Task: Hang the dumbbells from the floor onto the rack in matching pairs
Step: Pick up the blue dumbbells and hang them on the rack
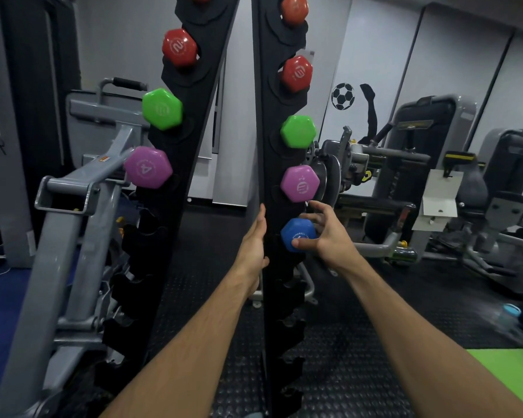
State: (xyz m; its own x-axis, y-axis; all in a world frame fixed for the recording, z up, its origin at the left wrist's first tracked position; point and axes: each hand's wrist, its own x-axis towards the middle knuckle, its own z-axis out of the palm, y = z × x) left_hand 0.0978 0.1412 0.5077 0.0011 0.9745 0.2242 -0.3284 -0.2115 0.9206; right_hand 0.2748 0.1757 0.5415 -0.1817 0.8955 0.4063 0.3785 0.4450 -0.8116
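Right hand (323, 236) grips the blue dumbbell (296, 235), left hand (255, 239) flat against the rack (269, 146); seemingly half-seated, it may slip off

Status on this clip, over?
Right hand grips blue dumbbell at rack. Left hand flat on upright. Nothing blocking.

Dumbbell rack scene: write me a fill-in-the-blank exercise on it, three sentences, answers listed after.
1. The right hand holds a dumbbell whose colour is ____.
2. The left hand rests flat against the rack's right upright, with its fingers ____.
3. On that upright, the dumbbell directly above the purple dumbbell is coloured ____.

Missing words: blue; straight; green
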